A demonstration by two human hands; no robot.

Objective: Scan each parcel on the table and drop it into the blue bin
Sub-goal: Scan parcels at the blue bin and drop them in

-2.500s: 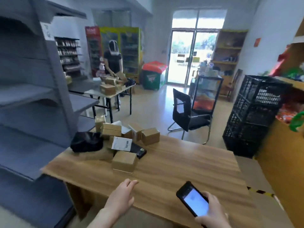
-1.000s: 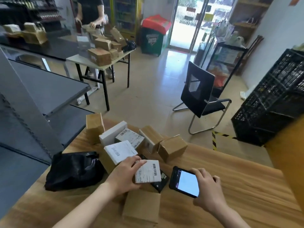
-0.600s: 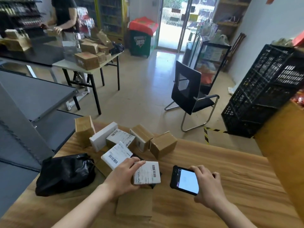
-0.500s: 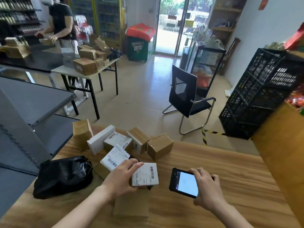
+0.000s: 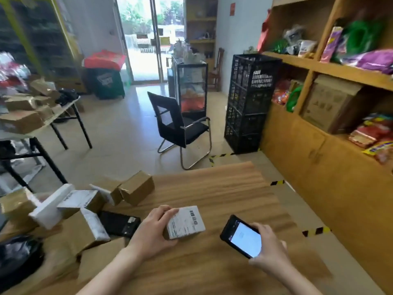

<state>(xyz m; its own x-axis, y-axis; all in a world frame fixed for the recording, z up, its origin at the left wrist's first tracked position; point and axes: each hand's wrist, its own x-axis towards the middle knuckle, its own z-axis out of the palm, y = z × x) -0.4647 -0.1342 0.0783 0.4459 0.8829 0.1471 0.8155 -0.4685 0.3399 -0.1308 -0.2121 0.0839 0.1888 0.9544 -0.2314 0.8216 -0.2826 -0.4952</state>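
One label-up parcel (image 5: 185, 222) at mid-surface (image 5: 212, 188) is clamped at its left end by the curled fingers (image 5: 163, 209) of the left hand (image 5: 151, 233); the phone (image 5: 242, 236), clamped in the right hand (image 5: 270, 250), lies near to its right, not yet over the barcode (image 5: 193, 217)

Black chair (image 5: 188, 130) on pale tiled floor (image 5: 119, 135); daylight through glass door (image 5: 144, 39).

Small parcel (image 5: 186, 222): a brown box with a white barcode label facing up, tilted, gripped at its left end by the left hand (image 5: 152, 233), over the middle of the table (image 5: 212, 192).
Phone (image 5: 242, 236): black, its screen lit, held in the right hand (image 5: 269, 250), just right of the small parcel.
Other parcels (image 5: 78, 201): brown and white boxes heaped at the table's left side; one brown box (image 5: 138, 187) lay at the heap's far edge.
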